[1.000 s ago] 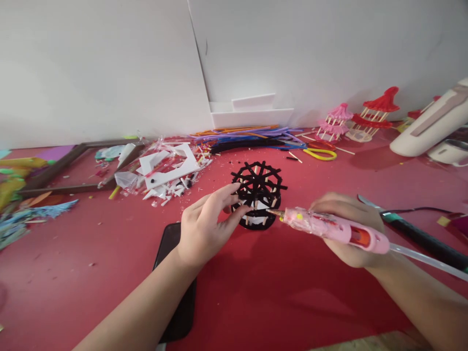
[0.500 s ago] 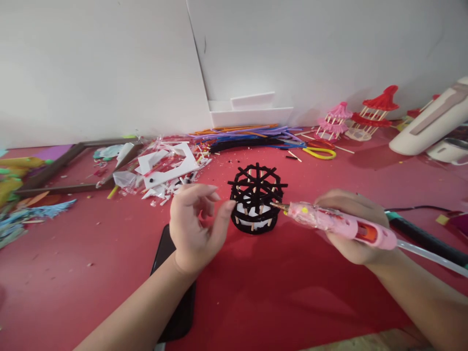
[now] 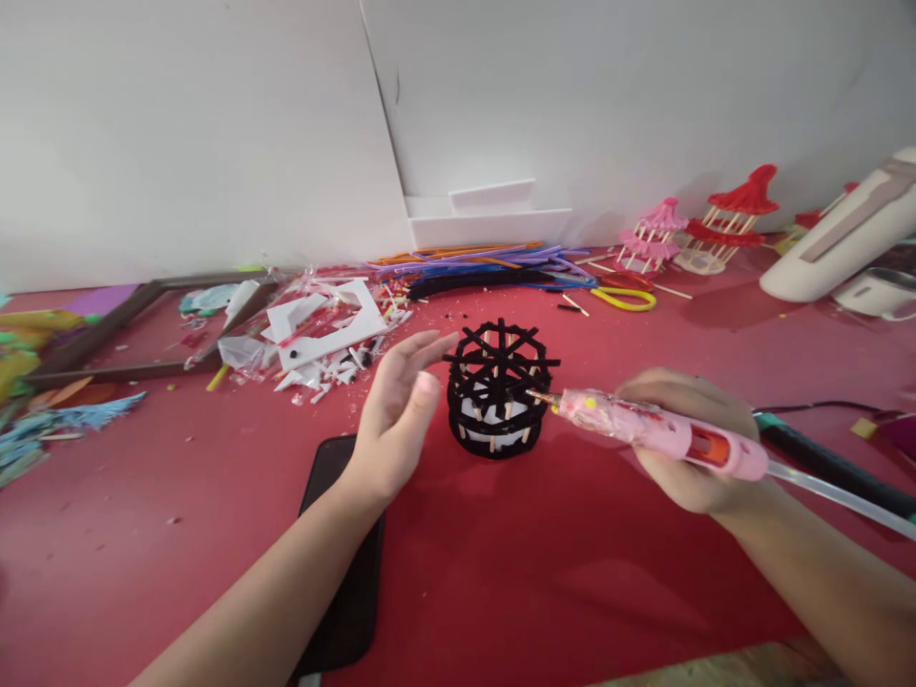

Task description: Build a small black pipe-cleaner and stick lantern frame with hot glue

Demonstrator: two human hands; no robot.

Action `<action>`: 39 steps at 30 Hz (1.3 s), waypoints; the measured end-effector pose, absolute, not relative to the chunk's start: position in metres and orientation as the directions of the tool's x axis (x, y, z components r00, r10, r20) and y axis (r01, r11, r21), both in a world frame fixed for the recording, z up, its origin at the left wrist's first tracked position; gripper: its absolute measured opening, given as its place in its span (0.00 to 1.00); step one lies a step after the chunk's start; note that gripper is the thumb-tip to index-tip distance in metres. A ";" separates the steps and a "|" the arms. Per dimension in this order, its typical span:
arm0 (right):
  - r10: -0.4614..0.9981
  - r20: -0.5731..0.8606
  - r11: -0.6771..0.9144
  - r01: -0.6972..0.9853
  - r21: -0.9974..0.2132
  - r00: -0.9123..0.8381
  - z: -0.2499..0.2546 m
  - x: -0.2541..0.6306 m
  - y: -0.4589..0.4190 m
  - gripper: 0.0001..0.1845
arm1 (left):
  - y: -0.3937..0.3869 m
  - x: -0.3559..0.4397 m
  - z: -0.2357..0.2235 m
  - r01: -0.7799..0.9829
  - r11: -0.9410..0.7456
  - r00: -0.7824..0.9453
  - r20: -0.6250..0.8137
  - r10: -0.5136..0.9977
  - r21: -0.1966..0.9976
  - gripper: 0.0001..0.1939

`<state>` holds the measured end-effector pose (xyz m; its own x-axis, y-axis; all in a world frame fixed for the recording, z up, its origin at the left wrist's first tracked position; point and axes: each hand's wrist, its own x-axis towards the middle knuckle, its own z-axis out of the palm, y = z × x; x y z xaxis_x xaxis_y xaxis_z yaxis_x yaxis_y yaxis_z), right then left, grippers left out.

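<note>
A small round frame of black pipe cleaners and wooden sticks (image 3: pixel 495 425) stands upright on the red table. Black strips cross over its top like spokes, and white pieces show inside the lower part. My right hand (image 3: pixel 687 439) is wrapped round a pink hot glue gun (image 3: pixel 658 427); its metal tip points left, at the right side of the frame. A clear glue stick (image 3: pixel 822 491) sticks out of the gun's back end. Left of the frame, my left hand (image 3: pixel 397 415) is open, fingers stretched toward the upper rim. Whether the fingertips touch it I cannot tell.
A black phone (image 3: pixel 343 592) lies under my left forearm. Behind are white foam scraps (image 3: pixel 336 329), bundled pipe cleaners (image 3: pixel 487 262) and yellow-handled scissors (image 3: pixel 624 298). A pink model (image 3: pixel 653 239), a red model (image 3: pixel 734 219) and a pale bottle (image 3: pixel 837 229) stand at the back right.
My left hand has opened from a loose curl, its fingers straightening toward the frame's upper rim. My right hand and the glue gun have barely moved.
</note>
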<state>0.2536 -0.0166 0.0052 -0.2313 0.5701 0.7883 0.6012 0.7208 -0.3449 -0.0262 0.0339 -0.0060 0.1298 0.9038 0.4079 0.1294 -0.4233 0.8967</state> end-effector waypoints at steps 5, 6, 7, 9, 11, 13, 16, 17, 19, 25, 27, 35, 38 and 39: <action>0.528 0.810 0.737 0.611 -0.288 -0.255 0.007 0.259 -0.015 0.13 | 0.030 -0.027 -0.007 0.233 -0.445 0.239 0.393 0.888 0.865 0.37; 0.526 0.811 0.738 0.613 -0.283 -0.258 0.007 0.259 -0.015 0.14 | 0.030 -0.027 -0.007 0.261 -0.462 0.226 0.411 0.883 0.848 0.38; 0.529 0.808 0.737 0.612 -0.287 -0.258 0.007 0.260 -0.015 0.14 | 0.030 -0.027 -0.008 0.282 -0.479 0.213 0.433 0.876 0.831 0.39; 0.550 0.798 0.728 0.609 -0.315 -0.244 0.006 0.260 -0.015 0.14 | 0.031 -0.028 -0.009 0.308 -0.503 0.194 0.464 0.864 0.808 0.40; 0.568 0.792 0.716 0.610 -0.341 -0.224 0.004 0.260 -0.016 0.14 | 0.032 -0.028 -0.010 0.322 -0.507 0.192 0.469 0.862 0.799 0.41; 0.571 0.791 0.711 0.612 -0.345 -0.218 0.003 0.259 -0.016 0.13 | 0.032 -0.029 -0.012 0.332 -0.506 0.203 0.464 0.862 0.796 0.42; 0.592 0.776 0.698 0.619 -0.360 -0.217 0.001 0.260 -0.016 0.13 | 0.031 -0.029 -0.012 0.351 -0.507 0.210 0.462 0.862 0.787 0.42; 0.600 0.771 0.691 0.623 -0.367 -0.212 0.001 0.260 -0.016 0.13 | 0.031 -0.029 -0.012 0.356 -0.509 0.210 0.463 0.861 0.784 0.42; 0.607 0.767 0.683 0.630 -0.370 -0.207 0.002 0.261 -0.016 0.12 | 0.031 -0.030 -0.012 0.364 -0.513 0.209 0.468 0.859 0.778 0.43; 0.601 0.760 0.677 0.665 -0.316 -0.250 0.007 0.264 -0.015 0.09 | 0.032 -0.030 -0.014 0.365 -0.535 0.194 0.500 0.844 0.762 0.44; 0.592 0.762 0.687 0.659 -0.307 -0.262 0.007 0.264 -0.014 0.09 | 0.032 -0.029 -0.014 0.363 -0.535 0.183 0.504 0.844 0.763 0.45; 0.577 0.762 0.688 0.678 -0.259 -0.295 0.009 0.266 -0.012 0.09 | 0.031 -0.030 -0.006 0.510 -0.675 0.097 0.745 0.660 0.532 0.46; 0.573 0.768 0.684 0.683 -0.256 -0.286 0.010 0.265 -0.013 0.10 | 0.028 -0.027 0.000 0.558 -0.758 0.143 0.860 0.490 0.338 0.42; 0.576 0.773 0.681 0.679 -0.273 -0.266 0.009 0.264 -0.013 0.10 | 0.026 -0.026 0.001 0.560 -0.779 0.190 0.871 0.453 0.283 0.41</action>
